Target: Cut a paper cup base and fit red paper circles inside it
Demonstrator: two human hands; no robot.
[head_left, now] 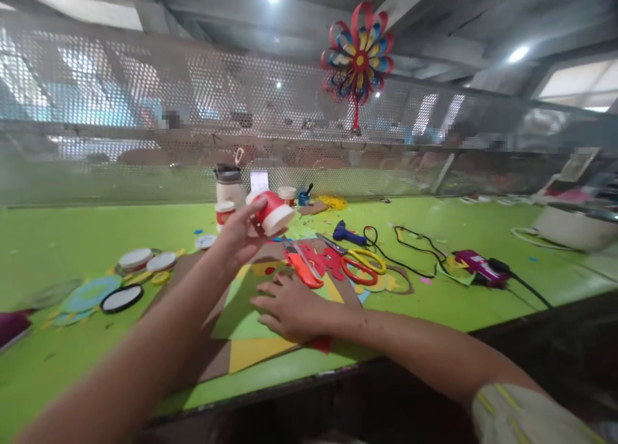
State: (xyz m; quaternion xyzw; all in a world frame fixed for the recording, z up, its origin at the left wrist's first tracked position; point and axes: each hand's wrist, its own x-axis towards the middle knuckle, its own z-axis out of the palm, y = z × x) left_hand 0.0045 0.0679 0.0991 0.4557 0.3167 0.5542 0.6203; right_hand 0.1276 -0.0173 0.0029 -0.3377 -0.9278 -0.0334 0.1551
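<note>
My left hand (241,235) is raised over the table, its fingers wrapped round a small red-and-white jar (271,211) that is tilted. My right hand (290,305) lies palm down with fingers spread on a board of coloured paper (248,352). Just beyond its fingers is an orange utility knife (304,267). Scissors (360,267) with red and yellow handles lie to the right of the knife. Red paper cutouts (322,259) show between the two tools. Behind the held jar stand another red-and-white jar (224,215) and a white bottle (230,190) with a dark lid.
Paper rings and round lids (122,298) lie at left. A blue glue gun (348,233) with a black cord lies at right, near a purple device (483,267). Yellow strands (333,203) sit at the back. A paper flower (360,59) hangs before the perforated screen (232,96).
</note>
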